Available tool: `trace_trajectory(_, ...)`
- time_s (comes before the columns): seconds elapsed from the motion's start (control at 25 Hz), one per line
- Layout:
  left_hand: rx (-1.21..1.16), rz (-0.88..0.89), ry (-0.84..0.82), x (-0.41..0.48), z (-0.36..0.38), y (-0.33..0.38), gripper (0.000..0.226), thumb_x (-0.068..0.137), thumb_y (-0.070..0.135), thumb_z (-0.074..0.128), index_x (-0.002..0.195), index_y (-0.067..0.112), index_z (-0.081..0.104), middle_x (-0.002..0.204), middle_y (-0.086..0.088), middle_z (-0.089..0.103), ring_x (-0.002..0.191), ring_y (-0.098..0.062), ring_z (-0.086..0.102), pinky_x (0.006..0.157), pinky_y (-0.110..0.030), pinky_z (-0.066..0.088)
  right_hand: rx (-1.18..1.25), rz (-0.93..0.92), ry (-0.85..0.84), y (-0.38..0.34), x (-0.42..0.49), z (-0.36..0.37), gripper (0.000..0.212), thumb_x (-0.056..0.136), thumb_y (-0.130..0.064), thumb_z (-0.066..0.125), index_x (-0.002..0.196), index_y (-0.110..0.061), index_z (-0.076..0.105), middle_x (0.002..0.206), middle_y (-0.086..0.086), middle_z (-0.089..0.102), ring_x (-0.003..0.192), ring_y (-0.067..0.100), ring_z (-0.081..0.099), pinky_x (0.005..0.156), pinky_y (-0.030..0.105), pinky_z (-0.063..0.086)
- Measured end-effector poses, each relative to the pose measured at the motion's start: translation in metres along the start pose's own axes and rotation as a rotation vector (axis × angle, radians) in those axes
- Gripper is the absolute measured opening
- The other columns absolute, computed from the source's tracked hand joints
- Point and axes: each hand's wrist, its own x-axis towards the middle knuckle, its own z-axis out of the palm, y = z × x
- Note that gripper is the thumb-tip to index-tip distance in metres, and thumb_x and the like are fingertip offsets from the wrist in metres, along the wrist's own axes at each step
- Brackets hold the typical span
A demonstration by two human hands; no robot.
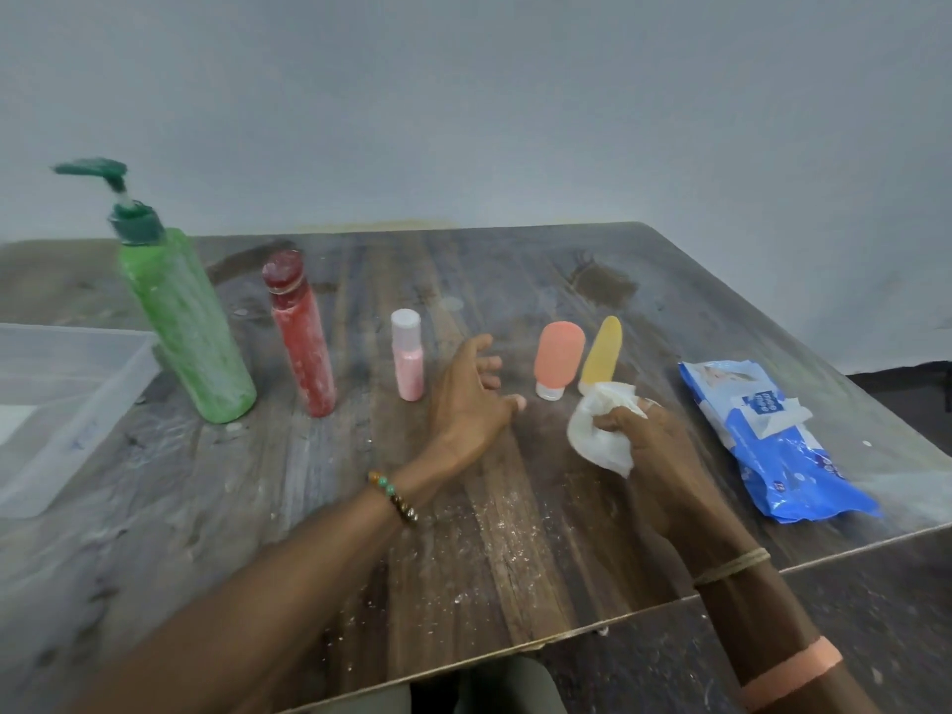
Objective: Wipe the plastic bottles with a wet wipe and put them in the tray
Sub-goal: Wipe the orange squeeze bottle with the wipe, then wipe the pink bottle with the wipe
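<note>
A dusty wooden bench (515, 533) meets a grey wall. Mid-frame, five bottles stand in a row: green pump bottle (185, 322), red bottle (304, 342), pink bottle (408, 360), orange tube (556, 358), yellow tube (600, 355). The right hand (644, 445) grips a crumpled wet wipe (600, 430) just below the yellow tube; the left hand (471, 399) is released, fingers spread. A clear tray (103, 404) sits at the left edge, a blue wipes pack (772, 456) at right.

A crumpled white wipe (600, 438) is bunched in the right hand (651, 443), with an orange bottle (559, 355) and a yellow bottle (602, 358) upright just beyond it, while a dusty pink bottle (408, 365), red bottle (304, 347) and green pump bottle (188, 322) stand left of the left hand (471, 404), the clear tray (77, 435) farthest left.
</note>
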Motion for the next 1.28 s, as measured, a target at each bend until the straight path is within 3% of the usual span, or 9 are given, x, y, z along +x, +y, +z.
trace_trajectory(0.12, -0.118, 0.049, 0.023, -0.056, -0.036, 0.003, 0.056, 0.080, 0.014, 0.081, 0.129, 0.024, 0.056, 0.110, 0.011, 0.070, 0.088, -0.003, 0.068, 0.078, -0.016, 0.055, 0.204, -0.128, -0.039, -0.001, -0.037, 0.015, 0.017, 0.098, -0.013, 0.055, 0.111, -0.005, 0.063, 0.111, 0.015, 0.065, 0.095, 0.018, 0.065, 0.078, 0.028, 0.050)
trace_trajectory(0.24, -0.218, 0.012, 0.026, -0.097, -0.067, 0.000, 0.038, 0.086, 0.019, 0.076, 0.119, 0.029, 0.061, 0.103, 0.011, 0.075, 0.092, -0.001, 0.070, 0.080, -0.018, 0.055, 0.374, -0.237, -0.192, 0.001, -0.075, 0.041, 0.012, 0.093, -0.005, 0.059, 0.101, -0.009, 0.067, 0.093, 0.014, 0.070, 0.076, 0.021, 0.068, 0.060, 0.036, 0.053)
trace_trajectory(0.36, -0.331, -0.069, 0.098, -0.115, -0.089, -0.002, 0.030, 0.091, 0.019, 0.071, 0.119, 0.024, 0.062, 0.097, 0.008, 0.077, 0.089, -0.007, 0.072, 0.076, -0.023, 0.056, 0.404, -0.245, -0.333, -0.001, -0.099, 0.070, 0.019, 0.091, -0.003, 0.062, 0.109, -0.008, 0.064, 0.098, 0.010, 0.073, 0.085, 0.024, 0.070, 0.070, 0.041, 0.056)
trace_trajectory(0.48, -0.420, -0.137, 0.220, -0.110, -0.106, 0.002, 0.024, 0.092, 0.013, 0.069, 0.114, 0.021, 0.065, 0.096, 0.005, 0.076, 0.083, -0.009, 0.071, 0.070, -0.019, 0.056, 0.376, -0.241, -0.345, -0.010, -0.110, 0.092, 0.025, 0.089, -0.004, 0.065, 0.113, -0.009, 0.064, 0.102, 0.009, 0.074, 0.095, 0.026, 0.071, 0.084, 0.044, 0.057)
trace_trajectory(0.72, -0.293, -0.133, 0.302, -0.068, -0.118, 0.010, 0.031, 0.092, 0.017, 0.069, 0.122, 0.017, 0.064, 0.108, 0.006, 0.068, 0.100, -0.011, 0.066, 0.093, -0.034, 0.056, 0.302, -0.285, -0.248, -0.050, -0.102, 0.116, 0.018, 0.088, -0.002, 0.067, 0.093, -0.019, 0.065, 0.103, 0.014, 0.071, 0.100, 0.031, 0.068, 0.091, 0.051, 0.053)
trace_trajectory(0.88, -0.269, -0.143, 0.336, -0.048, -0.115, 0.008, 0.030, 0.092, 0.015, 0.069, 0.122, 0.017, 0.064, 0.109, 0.006, 0.067, 0.102, -0.011, 0.064, 0.096, -0.035, 0.055, 0.200, -0.393, -0.137, -0.061, -0.088, 0.120, 0.020, 0.086, -0.003, 0.070, 0.087, -0.022, 0.062, 0.090, 0.004, 0.069, 0.085, 0.021, 0.067, 0.077, 0.037, 0.055)
trace_trajectory(1.04, -0.207, -0.131, 0.349, -0.032, -0.109, 0.002, 0.036, 0.090, 0.018, 0.073, 0.125, 0.017, 0.064, 0.115, 0.005, 0.067, 0.106, -0.010, 0.063, 0.098, -0.029, 0.052, 0.023, -0.514, 0.055, -0.064, -0.064, 0.119, 0.016, 0.086, -0.016, 0.069, 0.102, -0.015, 0.068, 0.089, 0.002, 0.070, 0.082, 0.018, 0.067, 0.070, 0.032, 0.052)
trace_trajectory(1.16, -0.165, -0.119, 0.332, -0.020, -0.106, -0.002, 0.049, 0.088, 0.022, 0.075, 0.134, 0.015, 0.059, 0.130, 0.002, 0.064, 0.115, -0.012, 0.060, 0.099, -0.027, 0.050, -0.318, -0.785, 0.189, -0.075, -0.049, 0.122, 0.014, 0.092, -0.020, 0.061, 0.099, -0.015, 0.072, 0.087, -0.002, 0.069, 0.078, 0.015, 0.062, 0.065, 0.028, 0.042)
trace_trajectory(1.28, -0.080, -0.082, 0.342, -0.006, -0.101, -0.004, 0.056, 0.083, 0.023, 0.080, 0.134, 0.014, 0.058, 0.135, 0.000, 0.061, 0.118, -0.015, 0.059, 0.099, -0.031, 0.051, -0.648, -1.103, 0.138, -0.096, -0.018, 0.135, 0.026, 0.090, -0.009, 0.061, 0.108, -0.021, 0.075, 0.102, -0.003, 0.072, 0.092, 0.017, 0.062, 0.069, 0.026, 0.043)
